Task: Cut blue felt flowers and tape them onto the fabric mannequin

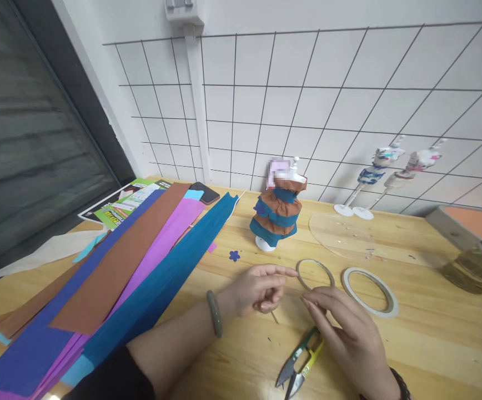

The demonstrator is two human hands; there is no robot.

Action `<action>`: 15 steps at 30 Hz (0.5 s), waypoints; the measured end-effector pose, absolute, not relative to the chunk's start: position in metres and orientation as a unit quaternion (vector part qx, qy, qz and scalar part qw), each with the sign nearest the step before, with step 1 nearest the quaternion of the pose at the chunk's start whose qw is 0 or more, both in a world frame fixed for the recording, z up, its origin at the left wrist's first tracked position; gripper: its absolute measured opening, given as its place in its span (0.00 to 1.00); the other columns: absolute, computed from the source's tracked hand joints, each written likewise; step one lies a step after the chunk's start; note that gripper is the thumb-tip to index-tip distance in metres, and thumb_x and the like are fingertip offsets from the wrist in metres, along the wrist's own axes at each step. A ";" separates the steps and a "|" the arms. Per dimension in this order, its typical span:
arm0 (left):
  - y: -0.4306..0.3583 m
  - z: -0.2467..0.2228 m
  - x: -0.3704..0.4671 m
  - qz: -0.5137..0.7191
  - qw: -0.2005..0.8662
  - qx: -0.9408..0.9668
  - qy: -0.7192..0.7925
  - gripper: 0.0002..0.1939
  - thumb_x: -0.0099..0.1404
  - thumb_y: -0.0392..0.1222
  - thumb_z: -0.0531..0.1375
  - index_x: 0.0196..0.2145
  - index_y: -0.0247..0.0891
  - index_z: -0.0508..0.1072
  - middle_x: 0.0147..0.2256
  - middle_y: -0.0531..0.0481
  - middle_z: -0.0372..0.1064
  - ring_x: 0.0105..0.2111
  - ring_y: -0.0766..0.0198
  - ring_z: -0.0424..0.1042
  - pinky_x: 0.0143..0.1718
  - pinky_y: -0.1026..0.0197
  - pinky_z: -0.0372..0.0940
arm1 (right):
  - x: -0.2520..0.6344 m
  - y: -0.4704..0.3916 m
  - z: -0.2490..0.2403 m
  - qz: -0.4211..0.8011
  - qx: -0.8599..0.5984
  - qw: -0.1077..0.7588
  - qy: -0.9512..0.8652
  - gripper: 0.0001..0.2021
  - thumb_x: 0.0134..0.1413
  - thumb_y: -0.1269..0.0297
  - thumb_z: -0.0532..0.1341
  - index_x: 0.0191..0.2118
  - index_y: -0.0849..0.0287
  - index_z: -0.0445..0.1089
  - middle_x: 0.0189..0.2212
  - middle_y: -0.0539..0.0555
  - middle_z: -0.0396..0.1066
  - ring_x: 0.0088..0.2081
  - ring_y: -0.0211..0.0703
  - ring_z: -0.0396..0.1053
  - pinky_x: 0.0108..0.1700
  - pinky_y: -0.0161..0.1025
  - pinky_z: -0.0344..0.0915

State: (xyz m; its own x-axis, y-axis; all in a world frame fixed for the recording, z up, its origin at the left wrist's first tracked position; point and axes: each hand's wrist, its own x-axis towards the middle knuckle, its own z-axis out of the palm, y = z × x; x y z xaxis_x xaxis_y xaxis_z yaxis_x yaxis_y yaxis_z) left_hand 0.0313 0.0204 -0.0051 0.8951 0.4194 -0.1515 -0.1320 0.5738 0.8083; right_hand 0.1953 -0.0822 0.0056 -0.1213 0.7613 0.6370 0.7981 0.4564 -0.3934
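My left hand [261,289] hovers over the table with its index finger stretched out and the other fingers curled; I see nothing in it. Its fingertip overlaps the left edge of a thin tape ring [315,262]; whether it touches is unclear. My right hand [345,333] has thumb and fingertips pinched together at the ring's near side; what they hold is too small to make out. Below the hands lie thread snips [301,364] with green and yellow handles, blades toward me. A wider white tape roll [370,291] lies right of the ring.
A small dress form [278,214] in brown and teal ruffles stands behind my hands, near a blue paper flower [234,256]. Coloured crepe paper strips [128,261] cover the left side. Two more dress forms [380,161], a clear disc [336,236] and packing tape [474,266] are rightward.
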 end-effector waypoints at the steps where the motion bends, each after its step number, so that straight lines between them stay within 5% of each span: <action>1: 0.021 -0.005 0.031 0.162 0.868 0.436 0.171 0.17 0.59 0.42 0.56 0.46 0.35 0.66 0.17 0.59 0.57 0.11 0.78 0.50 0.11 0.71 0.39 | 0.195 -0.083 0.006 -0.023 -0.518 0.416 -0.747 0.07 0.53 0.74 0.57 0.37 0.58 0.68 0.30 0.56 0.70 0.33 0.42 0.69 0.33 0.38 0.66; 8: 0.016 -0.006 0.035 0.157 0.838 0.493 0.173 0.15 0.57 0.48 0.59 0.33 0.31 0.69 0.17 0.59 0.55 0.11 0.78 0.50 0.11 0.70 0.41 | 0.194 -0.082 0.004 -0.012 -0.517 0.410 -0.751 0.13 0.53 0.73 0.56 0.43 0.55 0.71 0.31 0.56 0.71 0.33 0.42 0.70 0.31 0.37 0.67; 15: 0.016 -0.002 0.035 0.148 0.821 0.513 0.201 0.18 0.55 0.51 0.59 0.21 0.33 0.62 0.15 0.60 0.55 0.11 0.78 0.49 0.12 0.69 0.41 | 0.196 -0.082 0.001 -0.042 -0.533 0.379 -0.755 0.14 0.56 0.71 0.54 0.46 0.55 0.70 0.30 0.56 0.71 0.30 0.41 0.69 0.30 0.38 0.65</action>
State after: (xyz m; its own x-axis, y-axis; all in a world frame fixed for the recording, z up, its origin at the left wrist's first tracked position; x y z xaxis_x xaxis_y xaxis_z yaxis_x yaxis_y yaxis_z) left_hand 0.0347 0.0157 -0.0021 0.8752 0.4499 -0.1779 -0.0376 0.4299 0.9021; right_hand 0.1958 -0.0816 0.0010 -0.1439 0.7738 0.6168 0.8370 0.4278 -0.3413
